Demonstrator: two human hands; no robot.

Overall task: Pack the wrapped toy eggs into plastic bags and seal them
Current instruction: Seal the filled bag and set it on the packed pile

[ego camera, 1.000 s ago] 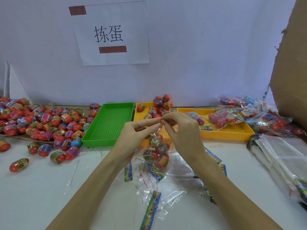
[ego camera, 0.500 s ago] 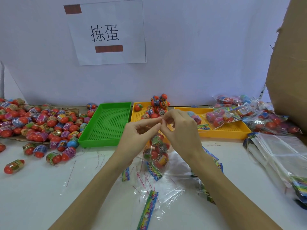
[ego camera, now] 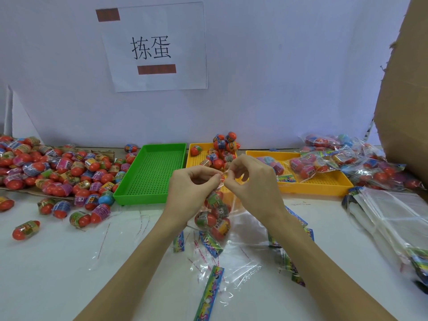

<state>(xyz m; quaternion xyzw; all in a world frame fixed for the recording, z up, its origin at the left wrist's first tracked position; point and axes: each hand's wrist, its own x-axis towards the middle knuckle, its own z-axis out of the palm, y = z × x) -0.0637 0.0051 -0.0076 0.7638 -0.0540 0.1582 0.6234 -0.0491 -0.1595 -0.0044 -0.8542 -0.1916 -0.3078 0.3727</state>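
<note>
A clear plastic bag [ego camera: 214, 216] with several wrapped toy eggs hangs above the white table at the centre. My left hand [ego camera: 190, 193] and my right hand [ego camera: 250, 184] both pinch its top edge, fingertips nearly touching in front of the yellow tray [ego camera: 196, 162]. Loose wrapped eggs [ego camera: 58, 174], red with bright wrappers, lie heaped at the left. More eggs [ego camera: 222, 147] are piled in that yellow tray.
A green tray [ego camera: 150, 174] stands left of my hands. Another yellow tray [ego camera: 319, 184] and filled bags [ego camera: 361, 163] lie at the right, under a cardboard box [ego camera: 407, 89]. A stack of unused bags [ego camera: 389, 218] sits at the right edge. Header cards [ego camera: 209, 295] and plastic strips lie below.
My fingers have curled more at the bag's top and the hands sit slightly closer together. The bag of eggs still hangs in the same place.
</note>
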